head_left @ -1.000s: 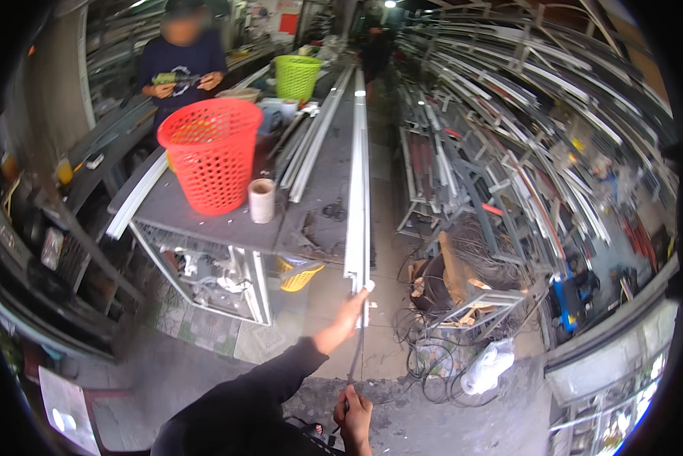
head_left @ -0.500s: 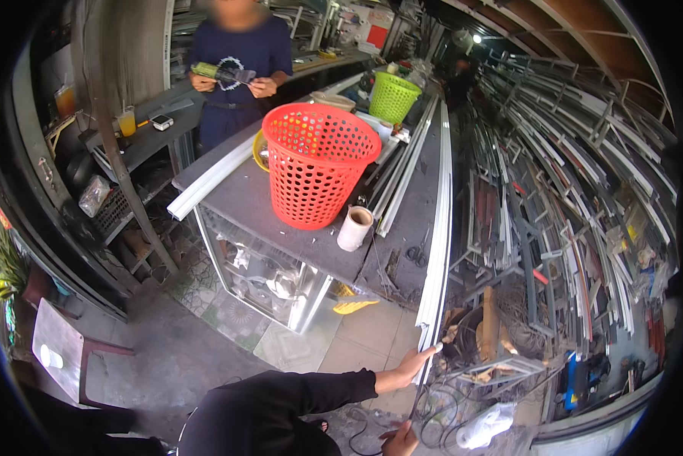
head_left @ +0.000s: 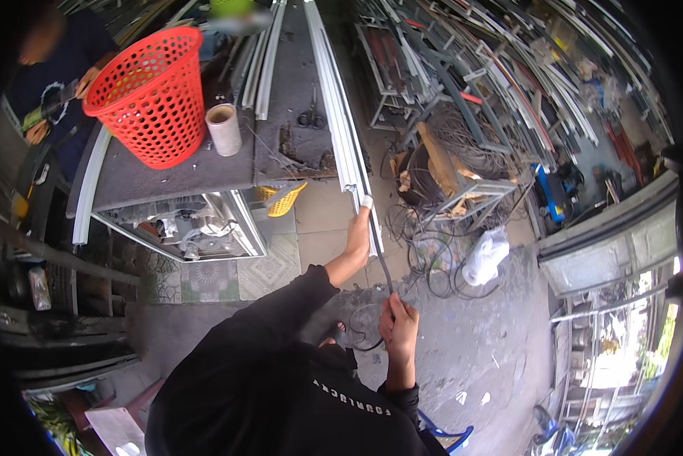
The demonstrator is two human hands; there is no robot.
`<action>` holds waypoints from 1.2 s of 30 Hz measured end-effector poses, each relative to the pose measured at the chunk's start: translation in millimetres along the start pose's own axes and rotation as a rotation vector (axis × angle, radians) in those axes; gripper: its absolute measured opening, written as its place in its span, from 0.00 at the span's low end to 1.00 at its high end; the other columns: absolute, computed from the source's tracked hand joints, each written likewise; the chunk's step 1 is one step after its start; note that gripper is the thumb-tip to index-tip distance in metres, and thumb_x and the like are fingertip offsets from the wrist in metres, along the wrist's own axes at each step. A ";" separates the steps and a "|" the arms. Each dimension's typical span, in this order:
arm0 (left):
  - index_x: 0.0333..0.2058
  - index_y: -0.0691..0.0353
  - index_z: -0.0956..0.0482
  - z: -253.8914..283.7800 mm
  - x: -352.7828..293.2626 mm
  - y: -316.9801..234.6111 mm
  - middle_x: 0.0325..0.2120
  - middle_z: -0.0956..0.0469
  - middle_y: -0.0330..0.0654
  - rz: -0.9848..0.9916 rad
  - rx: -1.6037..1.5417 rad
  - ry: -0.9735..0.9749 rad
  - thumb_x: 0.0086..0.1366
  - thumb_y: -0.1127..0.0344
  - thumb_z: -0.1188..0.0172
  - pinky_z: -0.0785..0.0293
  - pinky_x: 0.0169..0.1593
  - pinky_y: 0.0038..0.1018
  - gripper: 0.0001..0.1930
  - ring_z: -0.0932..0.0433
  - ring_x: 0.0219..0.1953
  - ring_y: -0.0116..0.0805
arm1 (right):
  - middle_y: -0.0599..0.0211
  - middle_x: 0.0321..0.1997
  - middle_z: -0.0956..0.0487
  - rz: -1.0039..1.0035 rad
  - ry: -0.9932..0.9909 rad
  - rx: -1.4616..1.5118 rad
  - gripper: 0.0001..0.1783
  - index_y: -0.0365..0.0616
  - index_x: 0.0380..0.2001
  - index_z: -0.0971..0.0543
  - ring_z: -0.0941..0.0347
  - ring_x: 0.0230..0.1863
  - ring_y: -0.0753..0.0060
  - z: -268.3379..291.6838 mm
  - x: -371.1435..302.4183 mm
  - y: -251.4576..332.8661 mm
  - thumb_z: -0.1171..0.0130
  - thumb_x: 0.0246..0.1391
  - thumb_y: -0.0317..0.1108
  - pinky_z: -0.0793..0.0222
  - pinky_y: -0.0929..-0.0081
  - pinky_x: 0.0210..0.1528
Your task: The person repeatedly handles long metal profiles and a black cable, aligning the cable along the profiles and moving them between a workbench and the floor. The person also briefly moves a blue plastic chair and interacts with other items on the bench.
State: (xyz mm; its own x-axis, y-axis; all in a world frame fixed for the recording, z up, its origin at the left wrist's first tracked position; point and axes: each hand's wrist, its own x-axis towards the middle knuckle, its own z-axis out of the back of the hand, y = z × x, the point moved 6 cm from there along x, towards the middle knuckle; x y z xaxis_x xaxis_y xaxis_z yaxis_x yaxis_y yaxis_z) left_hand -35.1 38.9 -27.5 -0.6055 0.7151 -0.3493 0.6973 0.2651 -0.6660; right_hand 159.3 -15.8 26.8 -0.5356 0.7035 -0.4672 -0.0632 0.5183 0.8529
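Long white metal profiles (head_left: 337, 125) lie side by side along the right edge of a dark-topped workbench (head_left: 284, 144), their near ends sticking out past it. My left hand (head_left: 355, 245) is closed around the near end of one profile, its thumb, with a white covering at the tip, on top. Below that end, my right hand (head_left: 399, 325) pinches a dark flexible strip (head_left: 387, 275) that runs up to the profile. Whether the strip sits inside the profile's groove, I cannot make out. More dark strip loops down to the floor below my right hand.
A red perforated basket (head_left: 155, 102), a cardboard-cored roll (head_left: 224, 131) and scissors (head_left: 311, 115) are on the bench. To the right, coiled strip (head_left: 467, 156) lies on a metal frame, near a white plastic bag (head_left: 486, 257). Another person (head_left: 68, 83) stands at the far left holding a tool.
My view has swung right and down, so the bench and basket appear farther left. My right hand, earlier at the lower edge, now shows fully with the strip in it. My left hand stays on the profile.
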 end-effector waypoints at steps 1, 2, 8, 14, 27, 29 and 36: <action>0.26 0.54 0.35 0.5 0.4 0.5 0.11 0.34 0.33 0.003 -0.015 0.010 0.62 0.36 0.55 0.36 0.17 0.22 0.25 0.34 0.12 0.25 | 0.77 0.06 0.43 0.017 -0.030 0.001 0.18 0.38 0.24 0.30 0.53 0.04 0.84 2.7 2.6 5.1 0.54 0.62 0.41 0.61 0.81 0.06; 0.26 0.54 0.35 1.9 1.2 3.0 0.11 0.34 0.33 0.028 -0.025 -0.001 0.62 0.35 0.56 0.36 0.18 0.22 0.25 0.34 0.12 0.25 | 0.77 0.07 0.43 0.011 -0.016 -0.008 0.18 0.37 0.24 0.30 0.53 0.04 0.84 3.5 5.0 9.7 0.54 0.62 0.40 0.60 0.81 0.06; 0.28 0.55 0.34 1.3 3.4 5.7 0.12 0.35 0.33 -0.018 -0.045 0.035 0.63 0.34 0.61 0.37 0.18 0.22 0.27 0.34 0.12 0.25 | 0.78 0.07 0.42 0.012 0.044 0.018 0.19 0.36 0.23 0.30 0.52 0.04 0.85 6.6 7.0 30.5 0.53 0.62 0.41 0.60 0.82 0.07; 0.31 0.56 0.34 0.6 -1.2 3.6 0.12 0.35 0.34 0.011 -0.040 0.012 0.62 0.34 0.62 0.37 0.18 0.23 0.28 0.34 0.13 0.26 | 0.78 0.06 0.43 -0.061 0.121 0.041 0.19 0.37 0.23 0.30 0.54 0.04 0.85 -22.3 -1.2 -1.1 0.55 0.63 0.39 0.61 0.82 0.06; 0.31 0.56 0.35 0.2 2.7 3.9 0.12 0.36 0.33 -0.023 -0.074 0.078 0.63 0.34 0.64 0.38 0.17 0.21 0.28 0.35 0.13 0.26 | 0.74 0.08 0.37 0.255 0.104 -0.166 0.17 0.36 0.25 0.26 0.45 0.07 0.84 -41.3 63.8 22.7 0.50 0.60 0.39 0.54 0.82 0.09; 0.31 0.56 0.35 -0.6 3.6 3.3 0.12 0.36 0.33 -0.006 -0.073 0.068 0.63 0.34 0.64 0.38 0.17 0.21 0.28 0.34 0.13 0.26 | 0.71 0.09 0.33 0.445 0.000 -0.496 0.16 0.36 0.26 0.24 0.41 0.09 0.84 -32.8 50.6 15.4 0.49 0.59 0.39 0.50 0.82 0.12; 0.34 0.58 0.35 -1.7 -1.8 2.6 0.13 0.35 0.35 -0.009 -0.129 0.047 0.64 0.35 0.65 0.40 0.17 0.22 0.29 0.35 0.14 0.26 | 0.66 0.12 0.29 0.445 -0.177 -0.453 0.17 0.33 0.25 0.24 0.43 0.10 0.87 -8.2 9.3 -0.3 0.48 0.59 0.39 0.51 0.83 0.12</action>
State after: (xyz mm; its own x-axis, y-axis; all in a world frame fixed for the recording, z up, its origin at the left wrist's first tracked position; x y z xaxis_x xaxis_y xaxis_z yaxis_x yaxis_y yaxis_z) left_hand -31.6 39.5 -27.4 -0.5952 0.7413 -0.3103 0.7374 0.3504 -0.5775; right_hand 147.5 -13.4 24.1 -0.4485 0.8926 -0.0455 -0.2369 -0.0696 0.9690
